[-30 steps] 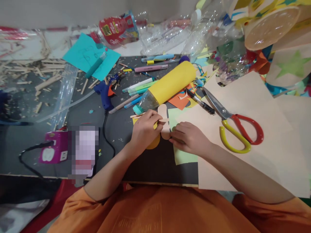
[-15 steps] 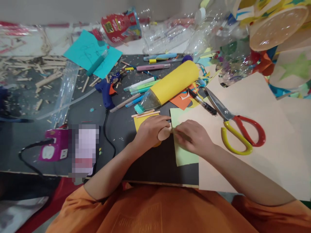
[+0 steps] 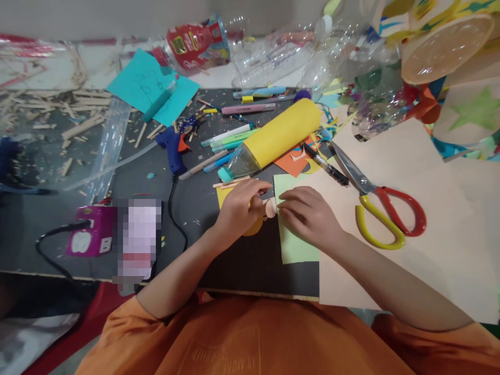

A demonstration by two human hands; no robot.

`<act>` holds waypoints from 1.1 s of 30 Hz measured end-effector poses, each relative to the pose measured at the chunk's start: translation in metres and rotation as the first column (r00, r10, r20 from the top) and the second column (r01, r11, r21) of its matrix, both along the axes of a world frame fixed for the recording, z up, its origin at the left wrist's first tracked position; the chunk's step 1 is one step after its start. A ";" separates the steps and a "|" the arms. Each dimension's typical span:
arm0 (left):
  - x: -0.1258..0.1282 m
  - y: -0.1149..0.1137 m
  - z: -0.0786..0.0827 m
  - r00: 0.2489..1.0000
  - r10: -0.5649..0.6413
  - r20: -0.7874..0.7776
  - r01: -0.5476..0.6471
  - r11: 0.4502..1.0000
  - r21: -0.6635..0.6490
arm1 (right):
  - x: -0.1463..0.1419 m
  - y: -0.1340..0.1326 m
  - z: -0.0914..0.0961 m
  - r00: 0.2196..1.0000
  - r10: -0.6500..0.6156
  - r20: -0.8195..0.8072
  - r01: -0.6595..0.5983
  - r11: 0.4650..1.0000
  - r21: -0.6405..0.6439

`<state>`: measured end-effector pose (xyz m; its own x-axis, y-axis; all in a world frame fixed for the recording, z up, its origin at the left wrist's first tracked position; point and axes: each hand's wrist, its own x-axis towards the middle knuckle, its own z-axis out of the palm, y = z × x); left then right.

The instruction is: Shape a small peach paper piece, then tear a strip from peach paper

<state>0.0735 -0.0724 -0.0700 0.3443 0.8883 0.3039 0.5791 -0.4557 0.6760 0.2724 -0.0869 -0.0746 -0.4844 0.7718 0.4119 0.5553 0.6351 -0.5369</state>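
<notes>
Both hands are pinching together: left hand (image 3: 239, 210) and right hand (image 3: 308, 215) pressing the small beige paper cut-out (image 3: 270, 208); alignment likely needs care next.

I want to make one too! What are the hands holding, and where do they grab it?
Both hands pinch a small beige paper cutout: left hand at its left edge, right hand at its right edge. Most of it is hidden.
</notes>
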 end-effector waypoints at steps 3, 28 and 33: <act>0.000 -0.001 0.011 0.992 0.089 0.089 -0.085 0.995 -0.043 | 0.001 0.002 0.003 0.983 -0.106 -0.150 0.086 0.987 -0.134; 0.008 -0.014 0.045 0.958 0.104 -0.269 -0.096 0.994 0.045 | 0.003 0.016 -0.005 0.620 -0.493 -0.611 -0.139 0.697 -0.704; 0.020 -0.042 0.043 0.957 -0.126 -0.262 0.152 0.985 0.083 | 0.011 0.026 0.001 0.503 -0.578 -0.643 -0.115 0.692 -0.713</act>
